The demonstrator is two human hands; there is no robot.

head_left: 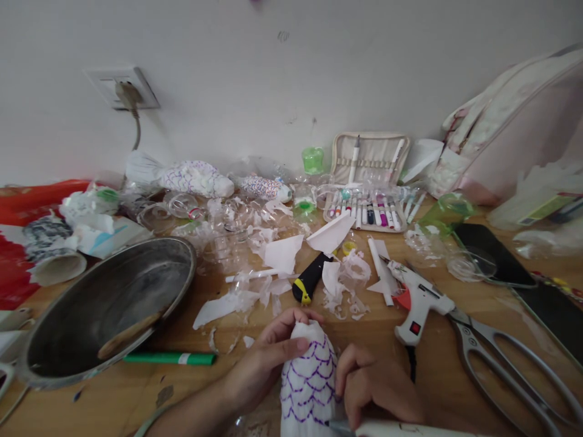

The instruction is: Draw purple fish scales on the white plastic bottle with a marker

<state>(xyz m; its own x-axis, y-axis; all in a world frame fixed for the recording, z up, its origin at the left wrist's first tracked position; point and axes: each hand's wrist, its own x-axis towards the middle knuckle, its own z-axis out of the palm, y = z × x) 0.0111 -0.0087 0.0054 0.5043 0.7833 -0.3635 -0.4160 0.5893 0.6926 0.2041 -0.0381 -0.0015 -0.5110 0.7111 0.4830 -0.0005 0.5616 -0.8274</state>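
Observation:
A white paper-covered fish body [306, 388] with rows of purple scales stands at the bottom middle, its lower end cut off by the frame. Around its upper end my left hand [268, 352] is closed, the thumb lying on the front. My right hand [378, 385] is curled shut on a white marker [401, 430], its knuckles beside the fish's right side. The marker's grey tip end reaches the scales low on the right; whether it touches is hard to tell. Finished-looking scaled fish [195, 178] and a smaller one [264, 188] lie at the back.
A metal basin [189, 261] stands left, a green marker [168, 359] before it. A utility knife [312, 276] lies among paper scraps [285, 252]. To the right are a glue gun [421, 300], scissors [478, 358] and a phone [492, 255]. A marker case [337, 142] leans behind.

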